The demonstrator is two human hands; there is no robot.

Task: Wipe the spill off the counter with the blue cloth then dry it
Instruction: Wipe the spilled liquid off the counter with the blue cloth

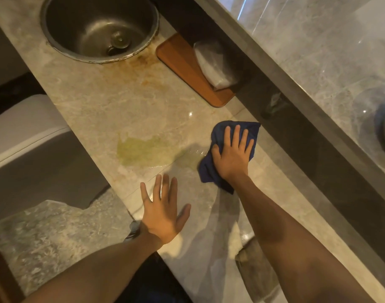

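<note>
- The left hand [163, 213] is lowest in view, its fingers [157, 186] spread wide and flat above the counter [82, 92], holding nothing.
- At 2 o'clock from it, the right hand [232, 156] presses flat on the blue cloth [209, 171], fingers splayed over the bunched fabric.
- The cloth sits at the spill's [143, 149] 3 o'clock edge; the yellowish puddle spreads toward 9 o'clock.
- Farther, at 12 o'clock, a wooden board [183, 66] carries a clear bag [213, 62].
- At 11 o'clock lies the round metal sink [82, 27].
</note>
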